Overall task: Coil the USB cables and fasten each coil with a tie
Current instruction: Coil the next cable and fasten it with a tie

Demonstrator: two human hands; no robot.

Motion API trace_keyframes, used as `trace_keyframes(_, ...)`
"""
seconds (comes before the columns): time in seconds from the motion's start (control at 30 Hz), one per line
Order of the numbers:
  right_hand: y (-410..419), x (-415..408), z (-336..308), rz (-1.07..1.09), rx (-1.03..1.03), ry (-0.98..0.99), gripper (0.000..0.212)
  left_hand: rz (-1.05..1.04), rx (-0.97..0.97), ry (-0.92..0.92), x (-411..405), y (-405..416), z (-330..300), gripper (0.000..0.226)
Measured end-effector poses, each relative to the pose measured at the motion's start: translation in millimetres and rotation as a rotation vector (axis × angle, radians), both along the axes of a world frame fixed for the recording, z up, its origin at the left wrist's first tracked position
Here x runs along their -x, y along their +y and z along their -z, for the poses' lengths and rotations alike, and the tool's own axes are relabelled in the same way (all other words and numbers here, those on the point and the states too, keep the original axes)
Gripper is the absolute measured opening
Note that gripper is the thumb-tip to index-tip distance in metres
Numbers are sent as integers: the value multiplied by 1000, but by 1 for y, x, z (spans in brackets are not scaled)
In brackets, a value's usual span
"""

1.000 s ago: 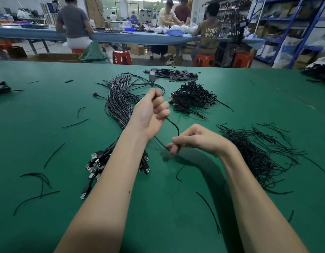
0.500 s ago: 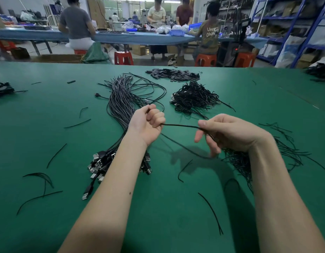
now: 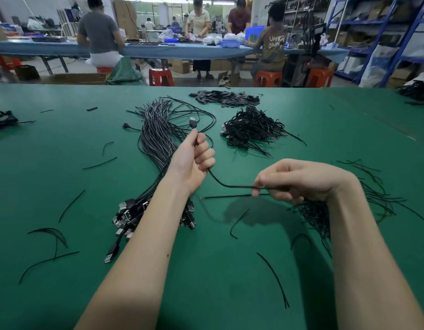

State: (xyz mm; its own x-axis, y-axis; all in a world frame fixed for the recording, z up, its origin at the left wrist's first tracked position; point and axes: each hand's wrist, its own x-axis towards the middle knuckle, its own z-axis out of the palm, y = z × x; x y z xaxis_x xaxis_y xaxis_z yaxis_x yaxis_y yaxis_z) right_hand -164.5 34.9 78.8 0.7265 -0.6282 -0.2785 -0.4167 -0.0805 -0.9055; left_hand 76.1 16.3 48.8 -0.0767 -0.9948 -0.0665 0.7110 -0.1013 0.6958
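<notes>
Fingers (image 3: 204, 153) of both hands grasp thin black USB cable (image 3: 220, 182) | silver plug (image 3: 192, 121) above left fist

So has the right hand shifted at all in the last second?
Yes. The right hand has drifted rightward, away from the bundle of USB cables and over the edge of the pile of loose ties.

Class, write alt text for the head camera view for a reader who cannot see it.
Over a green table, the left hand grips a black USB cable near its plug while the right hand pinches it further along. A bundle of uncoiled cables lies behind, loose ties at right.
</notes>
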Motion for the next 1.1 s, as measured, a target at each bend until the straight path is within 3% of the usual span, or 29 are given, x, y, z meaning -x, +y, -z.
trace_keyframes(0.07,-1,-2,5,-40,10,75,33,-1,19,-48,-1,0,1,44)
trace_keyframes(0.2,-6,-17,10,1,12,256,60,31,70,-122,2,2,0,44)
trace_keyframes(0.27,-9,-34,13,40,28,171,65,63,103,-145,6,4,-1,44)
trace_keyframes(0.43,-7,-66,29,31,-58,-68,19,107,141,-87,13,8,-4,44)
trace_keyframes(0.53,-7,-58,36,90,-136,-29,27,217,151,61,8,11,-7,43)
trace_keyframes(0.63,-12,-44,40,182,-89,49,29,343,181,60,6,17,-9,39)
trace_keyframes(0.73,-17,-30,37,286,-98,-51,6,456,190,-59,7,22,-12,38)
trace_keyframes(0.83,-22,-30,30,480,-42,-161,19,520,189,-296,10,26,-13,47)
trace_keyframes(0.93,-23,-44,12,665,163,-131,18,537,167,-600,18,24,-12,45)
trace_keyframes(1.03,-19,-55,-4,777,310,-127,20,298,142,-813,27,18,-4,42)
trace_keyframes(1.1,-13,-58,-11,686,248,-218,23,81,128,-797,32,13,0,42)
